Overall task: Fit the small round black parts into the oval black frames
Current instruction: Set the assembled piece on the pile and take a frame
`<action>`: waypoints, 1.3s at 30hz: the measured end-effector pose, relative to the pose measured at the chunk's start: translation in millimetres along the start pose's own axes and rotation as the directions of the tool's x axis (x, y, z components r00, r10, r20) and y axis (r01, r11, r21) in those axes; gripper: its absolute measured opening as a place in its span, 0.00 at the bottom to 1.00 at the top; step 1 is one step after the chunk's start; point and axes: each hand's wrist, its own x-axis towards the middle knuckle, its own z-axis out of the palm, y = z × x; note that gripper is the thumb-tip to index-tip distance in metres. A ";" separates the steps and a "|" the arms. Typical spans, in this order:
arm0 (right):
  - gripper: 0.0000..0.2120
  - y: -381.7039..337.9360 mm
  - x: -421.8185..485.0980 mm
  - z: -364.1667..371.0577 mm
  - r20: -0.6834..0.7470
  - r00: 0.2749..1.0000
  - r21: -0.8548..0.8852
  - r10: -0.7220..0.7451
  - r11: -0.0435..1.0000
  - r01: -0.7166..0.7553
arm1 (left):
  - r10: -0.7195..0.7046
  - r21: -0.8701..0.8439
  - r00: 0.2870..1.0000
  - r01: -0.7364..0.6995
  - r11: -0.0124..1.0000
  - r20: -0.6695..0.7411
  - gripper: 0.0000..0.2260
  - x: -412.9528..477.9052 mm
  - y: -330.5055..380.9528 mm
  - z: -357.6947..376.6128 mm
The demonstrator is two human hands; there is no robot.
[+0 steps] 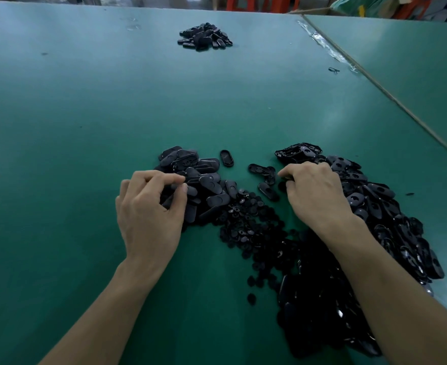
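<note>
Left hand: the left hand (151,204) is held over the left heap of oval frames (198,175), with the fingers curled and the thumb and forefinger drawn close. Whether a piece is pinched cannot be told.
Right hand: the right hand (314,191) is curled at the inner edge of the right heap of oval frames (375,204). Something dark is seen at its fingertips (285,173), but a grip cannot be confirmed.
Round parts: the small round parts (251,225) are spread on the tabletop (59,127) between the two heaps, near both hands.
Loose pieces: a single frame (226,158) and a few others are seen lying apart, just beyond the hands.
Done: a far pile (204,36) is judged to be possibly finished work.
Left: large heaps are seen unsorted, so most of the task is judged outstanding.
</note>
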 end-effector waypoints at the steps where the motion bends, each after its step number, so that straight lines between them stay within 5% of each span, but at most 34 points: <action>1: 0.16 -0.5 0.1 0.0 0.000 1.000 -0.014 0.003 1.000 -0.003 | 0.024 -0.004 1.000 -0.024 1.000 -0.006 0.03 -0.7 0.4 0.2; 13: 0.12 -3.6 1.9 1.9 -0.297 0.955 0.117 0.008 0.993 0.028 | 0.229 -0.361 0.973 -0.223 0.905 -0.027 0.02 -9.7 12.8 4.7; 18: 0.13 -19.9 -8.6 -3.2 -0.417 0.905 0.296 -0.079 0.930 0.218 | 0.188 -0.533 0.974 -0.095 0.841 0.124 0.02 -14.0 24.7 2.5; 27: 0.12 -68.8 -44.4 4.6 -0.461 0.816 0.526 -0.350 0.633 0.569 | -0.025 -0.619 0.948 0.226 0.752 0.316 0.09 -10.6 30.2 -3.1; 35: 0.04 -65.7 -46.9 5.3 -0.436 0.876 0.743 -0.205 0.468 0.479 | -0.051 -0.715 0.947 0.275 0.643 0.318 0.06 -10.1 35.6 -4.3; 39: 0.12 -66.6 -45.5 4.1 -0.296 0.943 0.867 -0.152 0.372 0.332 | -0.101 -0.730 0.936 0.328 0.600 0.338 0.05 -10.1 37.5 -1.5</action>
